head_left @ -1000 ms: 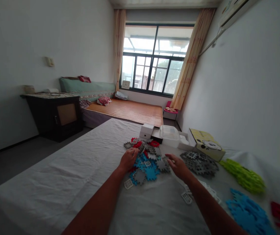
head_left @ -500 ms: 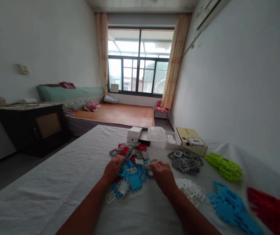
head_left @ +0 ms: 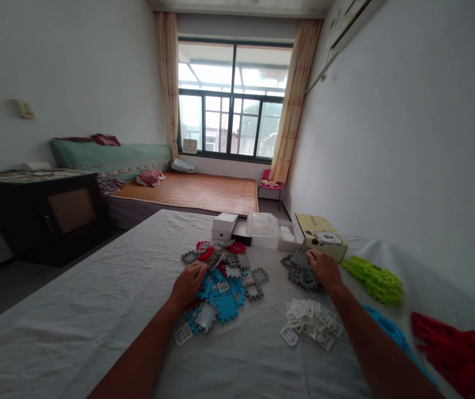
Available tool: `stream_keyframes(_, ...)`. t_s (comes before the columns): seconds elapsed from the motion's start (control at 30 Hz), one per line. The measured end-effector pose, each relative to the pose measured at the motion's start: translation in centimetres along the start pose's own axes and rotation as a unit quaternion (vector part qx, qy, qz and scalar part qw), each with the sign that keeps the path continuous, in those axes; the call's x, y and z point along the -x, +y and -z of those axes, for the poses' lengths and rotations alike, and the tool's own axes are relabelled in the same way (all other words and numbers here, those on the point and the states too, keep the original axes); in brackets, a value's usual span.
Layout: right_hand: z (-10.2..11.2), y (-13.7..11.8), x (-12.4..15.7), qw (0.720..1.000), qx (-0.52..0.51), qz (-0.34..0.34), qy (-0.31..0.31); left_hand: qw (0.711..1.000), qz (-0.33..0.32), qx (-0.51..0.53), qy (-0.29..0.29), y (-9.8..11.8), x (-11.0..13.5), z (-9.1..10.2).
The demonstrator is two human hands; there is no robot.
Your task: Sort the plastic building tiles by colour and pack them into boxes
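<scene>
My left hand (head_left: 190, 284) rests at the left side of a mixed heap, its fingers curled together; whatever they may hold is hidden. In that heap lie blue toothed building tiles (head_left: 226, 305), red ones (head_left: 207, 254), grey ones (head_left: 258, 275) and small white grid panels (head_left: 223, 286). Over to the right, my right hand (head_left: 324, 269) pinches the edge of a grey toothed tile (head_left: 302, 259) above a pile of grey tiles (head_left: 302, 277). Closer to me is a pile of white window-like panels (head_left: 314, 321), left of my right forearm.
Behind the heaps stand a white box (head_left: 224, 226), a clear plastic tub (head_left: 262, 230) and a yellow cartoon box (head_left: 320, 235). Green pieces (head_left: 374, 280), blue pieces (head_left: 391, 327) and red pieces (head_left: 455, 352) lie on the right. A pale sheet (head_left: 75, 310) covers the surface.
My right hand has moved right, from the mixed heap's edge to the grey pile. The left hand stays by the heap. My view has shifted slightly.
</scene>
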State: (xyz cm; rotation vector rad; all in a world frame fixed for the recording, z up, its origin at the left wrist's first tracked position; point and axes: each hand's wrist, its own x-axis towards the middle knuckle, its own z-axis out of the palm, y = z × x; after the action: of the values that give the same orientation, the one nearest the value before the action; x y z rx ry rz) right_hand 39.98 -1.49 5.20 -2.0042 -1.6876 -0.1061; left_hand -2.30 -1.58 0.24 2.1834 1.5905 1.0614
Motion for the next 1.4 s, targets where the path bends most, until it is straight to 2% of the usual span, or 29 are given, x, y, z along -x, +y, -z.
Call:
stream_keyframes(0.07,0.1,-1.2,0.4,1.000,0.019,0.011,0.018,1.000,0.001,0.000,0.000,0.1,0.0,0.0)
stream_keyframes(0.13,-0.2,-3.4,1.4,0.997,0.014,0.074,0.008,1.000,0.002,-0.002,0.000,0.2,0.1,0.0)
stream_keyframes(0.23,-1.6,-7.2,3.5,0.967,-0.024,0.236,-0.089,1.000,0.001,-0.009,-0.002,0.4,0.1,0.1)
stream_keyframes(0.27,-2.2,-8.3,4.3,0.954,-0.028,0.275,-0.118,1.000,0.000,-0.010,-0.001,0.5,0.1,0.1)
stream_keyframes(0.33,-3.4,-9.7,5.5,0.940,-0.008,0.310,-0.140,1.000,-0.004,-0.011,-0.001,0.6,0.1,0.1)
stream_keyframes(0.47,-4.8,-10.4,6.8,0.940,0.040,0.315,-0.127,1.000,-0.005,-0.018,-0.005,0.7,0.1,0.1)
stream_keyframes(0.57,-4.4,-9.7,6.8,0.947,0.060,0.300,-0.099,1.000,-0.002,-0.018,-0.005,0.7,0.0,0.1)
stream_keyframes(0.63,-3.6,-8.6,6.2,0.959,0.080,0.267,-0.057,1.000,0.000,-0.015,-0.007,0.9,0.0,0.2)
stream_keyframes(0.73,-2.3,-5.9,4.9,0.977,0.110,0.182,0.000,1.000,-0.002,-0.016,-0.009,1.1,0.1,0.3)
stream_keyframes(0.83,-1.9,-4.1,4.1,0.988,0.106,0.114,0.024,1.000,-0.005,-0.020,-0.010,1.2,0.1,0.4)
stream_keyframes(0.9,-2.1,-4.4,4.4,0.991,0.043,0.128,-0.008,1.000,-0.010,-0.020,-0.011,1.2,0.1,0.4)
stream_keyframes(0.93,-2.3,-5.0,4.8,0.986,-0.003,0.158,-0.049,1.000,-0.014,-0.019,-0.013,1.2,0.1,0.3)
stream_keyframes(1.03,-2.8,-7.9,6.5,0.934,-0.126,0.270,-0.199,1.000,-0.009,-0.018,-0.013,1.1,0.1,0.2)
stream_keyframes(1.1,-2.9,-9.5,7.6,0.907,-0.150,0.310,-0.241,1.000,-0.004,-0.019,-0.016,1.1,0.2,0.2)
stream_keyframes(1.13,-2.9,-10.1,8.0,0.905,-0.147,0.316,-0.243,1.000,-0.004,-0.019,-0.016,1.1,0.2,0.2)
stream_keyframes(1.27,-2.6,-9.9,7.7,0.923,-0.096,0.310,-0.205,1.000,-0.011,-0.019,-0.013,1.2,0.2,0.2)
stream_keyframes(1.4,-2.2,-6.3,5.4,0.971,-0.004,0.222,-0.090,1.000,-0.020,-0.020,-0.013,1.0,0.2,0.1)
